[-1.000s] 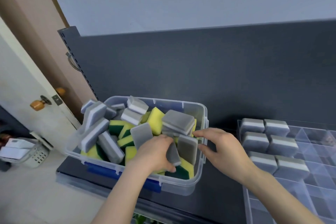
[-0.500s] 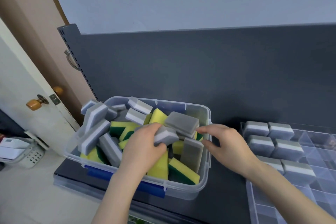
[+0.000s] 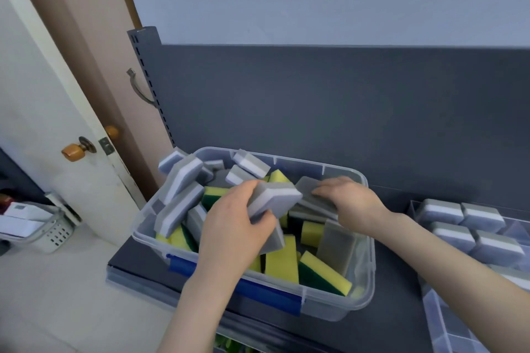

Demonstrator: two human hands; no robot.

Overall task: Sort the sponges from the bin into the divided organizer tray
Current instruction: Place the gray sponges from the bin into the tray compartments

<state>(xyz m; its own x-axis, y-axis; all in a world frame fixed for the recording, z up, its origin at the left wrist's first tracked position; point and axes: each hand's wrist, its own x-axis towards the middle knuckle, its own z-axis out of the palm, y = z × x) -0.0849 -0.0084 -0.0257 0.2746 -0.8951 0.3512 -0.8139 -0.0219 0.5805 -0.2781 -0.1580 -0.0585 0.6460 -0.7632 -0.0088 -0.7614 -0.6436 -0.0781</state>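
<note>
A clear plastic bin with blue latches holds several grey-and-white and yellow-and-green sponges. My left hand grips a grey-and-white sponge and holds it lifted above the pile in the bin. My right hand lies on top of another grey sponge near the bin's back right, fingers laid over it. The clear divided organizer tray is at the right edge, with several grey-and-white sponges in its far compartments.
The bin and tray stand on a dark shelf with a dark back panel. A white door with a brown knob is at the left, and a small white basket sits on the floor.
My left hand has pulled a grey-and-white sponge out of the pile and raised it. My right hand has moved from the bin's right rim onto a grey sponge inside.
</note>
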